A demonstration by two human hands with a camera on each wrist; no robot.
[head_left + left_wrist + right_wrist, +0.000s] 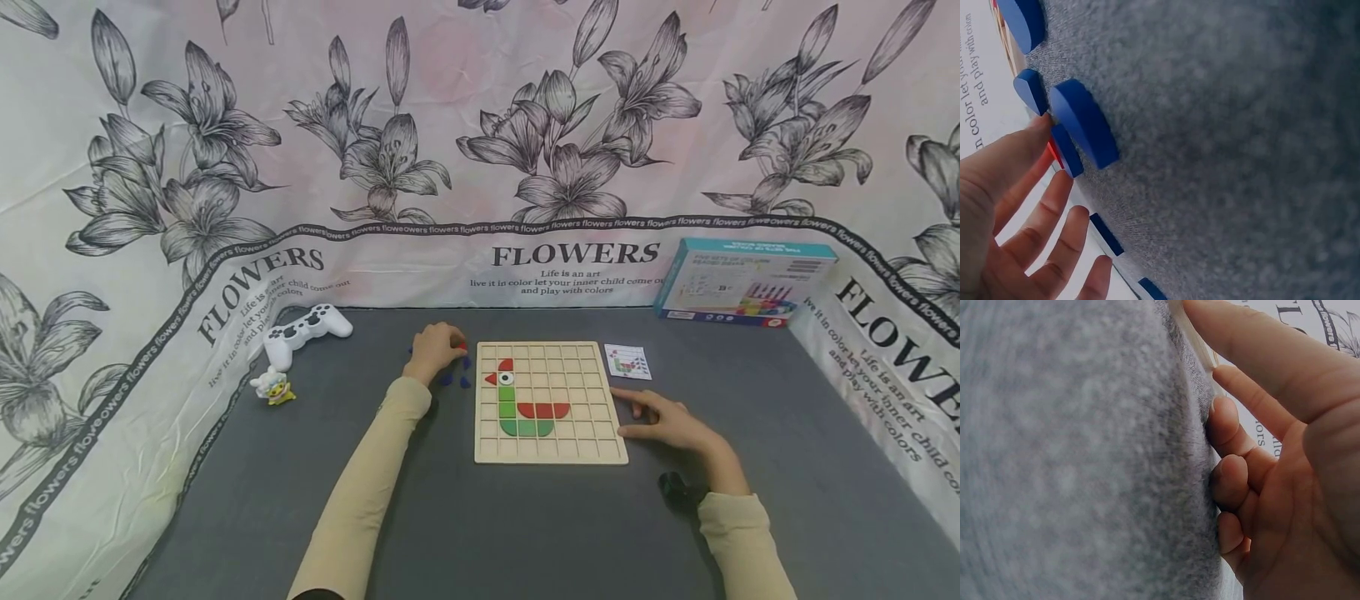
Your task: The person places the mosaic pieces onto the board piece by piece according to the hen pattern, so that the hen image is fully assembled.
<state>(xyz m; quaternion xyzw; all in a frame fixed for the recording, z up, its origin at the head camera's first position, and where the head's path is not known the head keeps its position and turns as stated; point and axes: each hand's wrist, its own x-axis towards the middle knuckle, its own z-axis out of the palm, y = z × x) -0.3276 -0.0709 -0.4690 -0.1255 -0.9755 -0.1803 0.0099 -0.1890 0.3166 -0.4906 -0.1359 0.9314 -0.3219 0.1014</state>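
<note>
At the back left of the board, my left hand (pixel 435 352) pinches a small red piece (pixel 461 345) between thumb and index finger. The left wrist view shows the red piece (pixel 1055 154) mostly hidden behind a blue piece (pixel 1067 150). Several other blue pieces (pixel 466 382) lie around the hand on the table. My right hand (pixel 667 419) touches the right edge of the wooden grid board (pixel 585 446) with extended thumb and index finger, its other fingers bent. On the board, red and green pieces (pixel 507 408) and a round eye piece (pixel 506 378) form a bird-like shape.
A small picture card (pixel 628 362) lies right of the board. Behind it, a boxed set (pixel 742 283) leans near the cloth backdrop. At the left are a white game controller (pixel 307 333) and a small yellow-and-white figurine (pixel 273 387). All stand on a dark grey table (pixel 540 525).
</note>
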